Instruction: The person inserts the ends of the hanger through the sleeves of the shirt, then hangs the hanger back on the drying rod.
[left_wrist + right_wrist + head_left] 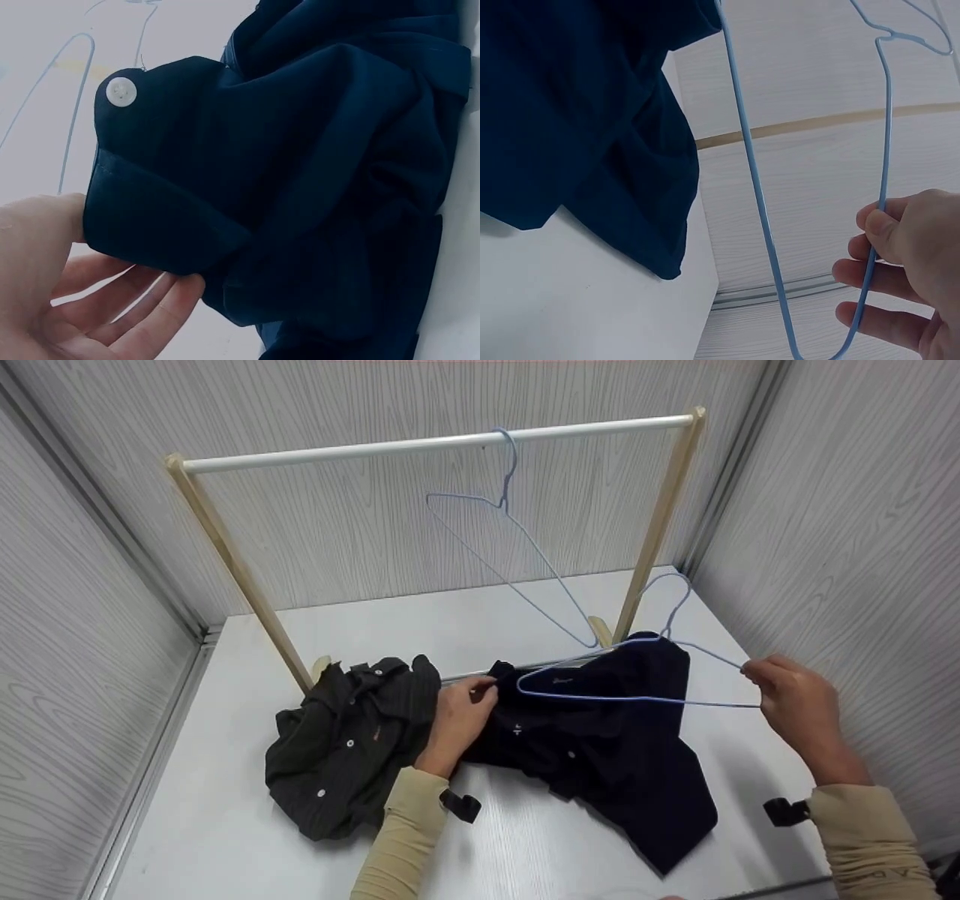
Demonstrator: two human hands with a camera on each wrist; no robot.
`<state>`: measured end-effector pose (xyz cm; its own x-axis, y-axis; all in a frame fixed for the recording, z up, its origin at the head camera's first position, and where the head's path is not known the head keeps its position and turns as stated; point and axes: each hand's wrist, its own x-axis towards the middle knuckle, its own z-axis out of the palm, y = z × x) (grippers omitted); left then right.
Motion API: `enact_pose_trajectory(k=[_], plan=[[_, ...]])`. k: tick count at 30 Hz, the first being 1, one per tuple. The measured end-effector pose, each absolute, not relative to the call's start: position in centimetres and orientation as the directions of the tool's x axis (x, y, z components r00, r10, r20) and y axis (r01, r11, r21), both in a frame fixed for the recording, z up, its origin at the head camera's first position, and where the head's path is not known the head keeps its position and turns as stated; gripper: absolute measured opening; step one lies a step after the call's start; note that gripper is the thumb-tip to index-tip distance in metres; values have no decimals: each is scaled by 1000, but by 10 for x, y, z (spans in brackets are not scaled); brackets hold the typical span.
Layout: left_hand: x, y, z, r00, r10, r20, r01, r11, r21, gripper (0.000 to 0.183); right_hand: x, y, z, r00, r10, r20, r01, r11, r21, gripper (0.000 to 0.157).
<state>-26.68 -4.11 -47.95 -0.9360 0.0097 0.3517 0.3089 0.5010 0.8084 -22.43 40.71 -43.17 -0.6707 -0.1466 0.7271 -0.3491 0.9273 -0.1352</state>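
My left hand [459, 725] pinches the collar edge of a dark navy shirt [645, 765], thumb on one side and fingers beneath. In the left wrist view a white button [121, 92] shows close to the pinched cloth [165, 217]. Out to the right, my right hand [799, 705] grips one end of a light blue wire hanger [637, 698]. The hanger's far end overlaps the shirt's neck opening in the head view. The right wrist view shows thumb and fingers around the hanger's wire [886, 150], with the shirt [592, 112] off to the left.
A rack with a white rail [337, 451] and wooden posts [238, 570] stands at the back. Another blue hanger [504, 502] hangs from its rail. A crumpled dark green shirt [330, 765] lies left on the white table [247, 660]. Panelled walls [840, 510] enclose the table.
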Motion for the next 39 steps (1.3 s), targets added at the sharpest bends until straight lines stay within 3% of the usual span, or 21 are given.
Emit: enact_pose_trajectory(k=[11, 31, 39], plan=[[-263, -37, -469, -918, 9, 397, 356, 460, 814, 20, -226, 400, -442, -671, -201, 714, -394, 912, -113, 17], [-256, -37, -471, -905, 154, 396, 424, 363, 829, 32, -225, 385, -453, -607, -288, 741, -474, 879, -46, 20], [-257, -39, -474, -865, 195, 463, 493, 510, 705, 38, -226, 375, -453, -602, -315, 734, -500, 865, -39, 20]])
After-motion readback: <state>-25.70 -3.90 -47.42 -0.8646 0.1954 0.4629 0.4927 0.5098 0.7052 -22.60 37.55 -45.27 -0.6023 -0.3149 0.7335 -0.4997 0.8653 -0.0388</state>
